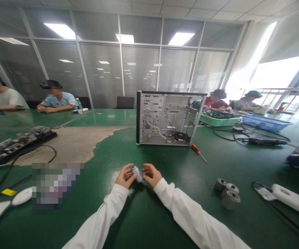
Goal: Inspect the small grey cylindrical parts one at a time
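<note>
Pinched a silver cylinder (137, 174) in the left hand (125, 177) before a computer case (138, 117) holding wires (156, 130); half-curled the right hand (153, 175) beside it, could not tell whether touching. Saw dark clutter (214, 113) in a green basket (222, 121).

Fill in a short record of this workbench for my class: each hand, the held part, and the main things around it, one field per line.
Left hand: grips the small silver cylinder
Right hand: close beside the cylinder's other side; contact unclear
Held part: tilted, above the green table
Beyond the hands: open-sided computer case, upright, cables inside
Near the case's lower right corner: orange-and-black screwdriver
Right of the hands: three cylindrical parts, clustered
Far right: green basket, blue basket
</note>
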`<action>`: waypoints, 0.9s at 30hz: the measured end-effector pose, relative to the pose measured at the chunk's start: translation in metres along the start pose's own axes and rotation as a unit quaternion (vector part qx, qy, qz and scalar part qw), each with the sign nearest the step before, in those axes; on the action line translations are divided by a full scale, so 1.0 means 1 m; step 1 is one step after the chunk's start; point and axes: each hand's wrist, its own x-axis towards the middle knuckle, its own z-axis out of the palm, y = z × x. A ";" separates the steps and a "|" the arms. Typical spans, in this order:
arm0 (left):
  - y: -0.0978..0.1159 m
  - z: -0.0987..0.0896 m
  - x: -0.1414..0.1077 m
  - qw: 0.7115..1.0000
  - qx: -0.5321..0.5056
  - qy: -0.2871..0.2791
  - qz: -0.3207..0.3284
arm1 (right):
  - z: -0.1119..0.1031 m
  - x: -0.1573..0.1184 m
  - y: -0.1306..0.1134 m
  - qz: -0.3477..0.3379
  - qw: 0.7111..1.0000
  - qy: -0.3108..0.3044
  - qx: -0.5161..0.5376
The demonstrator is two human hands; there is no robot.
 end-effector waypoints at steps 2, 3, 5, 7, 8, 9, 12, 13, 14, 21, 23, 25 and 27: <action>-0.001 -0.003 0.003 1.000 -0.021 0.020 -0.012 | 0.001 0.000 0.001 -0.005 1.000 0.010 0.000; -0.002 -0.005 0.004 0.999 -0.031 0.029 -0.020 | 0.002 -0.001 0.001 -0.007 1.000 0.013 -0.001; -0.005 -0.008 0.007 0.996 -0.060 0.046 -0.044 | 0.002 -0.001 -0.001 -0.009 1.000 0.011 -0.004; -0.006 -0.010 0.009 0.990 -0.111 0.057 -0.073 | 0.001 -0.002 -0.005 -0.013 1.000 0.005 -0.006; -0.006 -0.010 0.010 0.984 -0.142 0.058 -0.086 | 0.001 -0.003 -0.007 -0.017 1.000 0.000 -0.007; -0.005 -0.011 0.010 0.978 -0.173 0.056 -0.099 | 0.000 -0.003 -0.009 -0.021 1.000 -0.008 -0.007; -0.001 -0.010 0.008 0.961 -0.241 0.029 -0.134 | -0.001 -0.005 -0.014 -0.028 0.999 -0.038 0.011; 0.001 -0.010 0.007 0.956 -0.253 0.019 -0.148 | -0.001 -0.005 -0.015 -0.028 0.998 -0.043 0.025; 0.003 -0.009 0.005 0.952 -0.261 0.011 -0.162 | 0.000 -0.005 -0.016 -0.026 0.998 -0.045 0.045; 0.006 -0.008 0.002 0.929 -0.303 -0.010 -0.212 | 0.006 -0.005 -0.016 -0.022 0.984 -0.065 0.163; 0.004 -0.007 0.001 0.921 -0.314 -0.021 -0.229 | 0.007 -0.005 -0.016 -0.021 0.984 -0.066 0.167; 0.004 -0.007 0.000 0.914 -0.321 -0.036 -0.247 | 0.007 -0.004 -0.015 -0.019 0.984 -0.063 0.168; 0.004 -0.005 -0.002 0.910 -0.315 -0.051 -0.265 | 0.007 -0.004 -0.013 -0.018 0.984 -0.059 0.165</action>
